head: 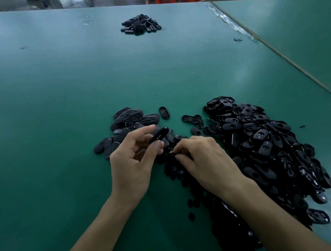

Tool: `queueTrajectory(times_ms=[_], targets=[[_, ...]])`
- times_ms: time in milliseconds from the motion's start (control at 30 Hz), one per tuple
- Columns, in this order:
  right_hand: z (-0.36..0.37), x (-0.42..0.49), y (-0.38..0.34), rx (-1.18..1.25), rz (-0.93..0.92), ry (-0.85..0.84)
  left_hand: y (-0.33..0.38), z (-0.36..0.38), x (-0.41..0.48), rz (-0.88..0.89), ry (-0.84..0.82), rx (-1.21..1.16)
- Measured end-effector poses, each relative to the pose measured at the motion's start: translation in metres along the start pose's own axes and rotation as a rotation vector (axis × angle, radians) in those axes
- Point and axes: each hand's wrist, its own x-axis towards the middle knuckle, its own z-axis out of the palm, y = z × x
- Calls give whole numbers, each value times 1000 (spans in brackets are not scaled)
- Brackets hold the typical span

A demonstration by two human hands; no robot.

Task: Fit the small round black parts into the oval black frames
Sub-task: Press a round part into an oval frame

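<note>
On the left of the green table [41, 115] lies a small heap [129, 124] of oval pieces. Just beside it, our left hand [132, 163] pinches one oval frame [159, 136] between thumb and fingers, up off the table and tilted. Between and under our hands lie the small round parts [187, 183], dark and packed close. Our right hand [205, 161] curls its fingers down into them. On the right sits the big heap [271, 152] of frames.

The round parts are tiny and black on black, so we might grab two, or one could slip and roll away. Pushed in crooked, a part may not sit right in the frame. Our right arm is near the big heap and could knock frames about.

We cannot tell if the right hand has a part yet, because its fingertips are hidden. We also cannot tell if the small heap's pieces are already fitted.
</note>
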Motion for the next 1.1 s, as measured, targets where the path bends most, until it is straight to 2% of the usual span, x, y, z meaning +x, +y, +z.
queueTrajectory(times_ms=[267, 433, 600, 767, 1100], targets=[[-4, 3, -1, 78, 26, -19, -4, -4, 1, 61, -12, 69], [-11, 2, -1, 150, 9, -45, -6, -4, 0, 15, 4, 93], [-18, 1, -4, 311, -38, 16, -2, -3, 0, 31, 6, 92], [-17, 0, -9, 382, -85, 181, 1, -3, 0, 0, -4, 58], [-21, 0, -5, 472, -12, 135, -2, -3, -1, 19, 18, 65]])
